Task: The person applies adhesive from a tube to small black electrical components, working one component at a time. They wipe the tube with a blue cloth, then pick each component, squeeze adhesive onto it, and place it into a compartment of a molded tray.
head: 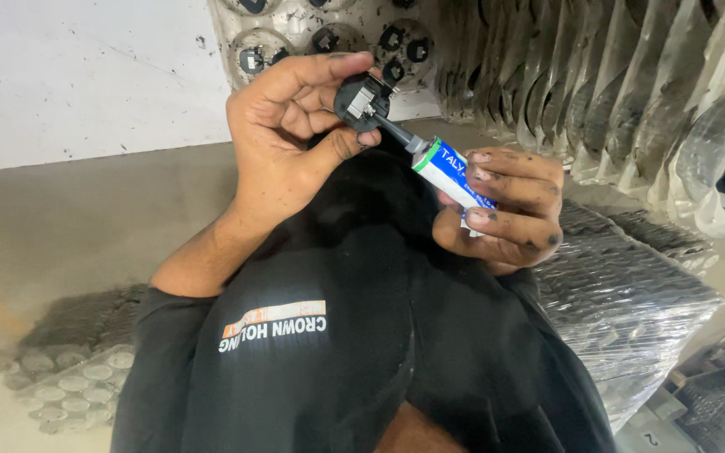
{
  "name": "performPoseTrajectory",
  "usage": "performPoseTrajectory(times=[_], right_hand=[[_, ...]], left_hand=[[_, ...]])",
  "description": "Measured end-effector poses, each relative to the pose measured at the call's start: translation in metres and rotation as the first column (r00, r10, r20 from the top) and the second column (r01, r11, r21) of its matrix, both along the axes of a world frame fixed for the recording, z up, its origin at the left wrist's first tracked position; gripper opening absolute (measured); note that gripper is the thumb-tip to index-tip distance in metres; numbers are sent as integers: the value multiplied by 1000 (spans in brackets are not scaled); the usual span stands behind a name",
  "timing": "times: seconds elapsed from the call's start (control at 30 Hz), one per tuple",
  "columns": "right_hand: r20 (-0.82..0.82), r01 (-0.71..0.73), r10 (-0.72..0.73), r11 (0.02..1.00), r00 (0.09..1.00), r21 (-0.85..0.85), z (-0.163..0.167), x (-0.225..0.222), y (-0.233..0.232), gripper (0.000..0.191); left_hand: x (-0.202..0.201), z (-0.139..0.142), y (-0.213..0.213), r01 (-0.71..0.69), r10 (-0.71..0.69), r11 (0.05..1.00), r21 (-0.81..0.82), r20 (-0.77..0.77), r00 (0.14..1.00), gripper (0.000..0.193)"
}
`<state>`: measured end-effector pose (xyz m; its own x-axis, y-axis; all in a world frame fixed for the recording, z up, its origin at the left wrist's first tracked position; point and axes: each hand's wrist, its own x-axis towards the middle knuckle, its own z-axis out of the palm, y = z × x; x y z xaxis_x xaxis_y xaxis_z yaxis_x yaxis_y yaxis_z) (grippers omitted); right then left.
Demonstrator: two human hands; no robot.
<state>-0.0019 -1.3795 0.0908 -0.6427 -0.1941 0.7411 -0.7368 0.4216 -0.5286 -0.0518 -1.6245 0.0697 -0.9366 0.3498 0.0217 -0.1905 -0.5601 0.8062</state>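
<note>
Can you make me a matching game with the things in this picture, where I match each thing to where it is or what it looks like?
Things:
1. round part
2. tube
3. wrapped bundle
4. blister tray

Descriptions:
A. blue and white with a black nozzle, in the right hand
B. lying on the floor at lower left, with clear bumps
C. small and black, pinched in the left hand
D. dark stack under shiny plastic film, on the right

Pairs: 1-C, 2-A, 3-D, 4-B

Both grips raised, fingers curled
</note>
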Motion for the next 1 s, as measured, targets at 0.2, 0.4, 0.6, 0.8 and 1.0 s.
performPoseTrajectory(times=[0.2,0.4,0.6,0.8,1.0], right_hand=[[28,61,-61,998,998,-11,2,4,-5,49],[18,23,-22,998,1000,-60,4,3,-8,48],[48,117,-115,993,992,-31,4,0,-17,48],[-112,211,-258,924,960,-320,-17,-13,-25,36],[0,91,-92,983,996,-162,-13,-8,-8,43]], left_hand=[[-2,-2,2,-6,6,1000,-3,-13,1000,43],[-1,-5,2,17,-17,1000,1,60,998,43],[5,-12,12,23,-36,996,91,145,989,43],[9,-14,9,120,-143,984,134,174,974,45],[9,-18,8,143,-174,974,175,174,969,43]])
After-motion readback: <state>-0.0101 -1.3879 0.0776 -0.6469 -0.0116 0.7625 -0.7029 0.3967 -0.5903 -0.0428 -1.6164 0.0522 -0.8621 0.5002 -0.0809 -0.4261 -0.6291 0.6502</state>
